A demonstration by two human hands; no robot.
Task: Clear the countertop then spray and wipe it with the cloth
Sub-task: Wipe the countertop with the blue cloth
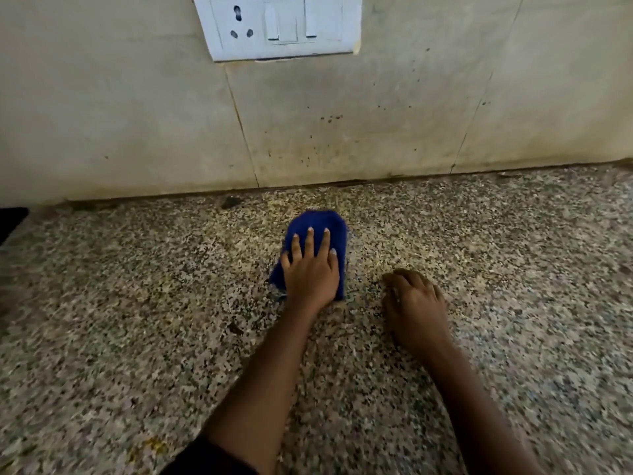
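Note:
A blue cloth [317, 222] lies on the speckled granite countertop [137, 286], a short way out from the wall. My left hand [310, 269] presses flat on the cloth with its fingers spread, covering the near half of it. My right hand [416, 303] rests on the bare countertop to the right of the cloth, fingers curled under, holding nothing that I can see. No spray bottle is in view.
A stained tiled wall [376, 108] rises at the back of the counter, with a white socket and switch plate [281, 25] high up. A dark object [12, 219] pokes in at the left edge. Small dark crumbs [231, 202] lie near the wall joint.

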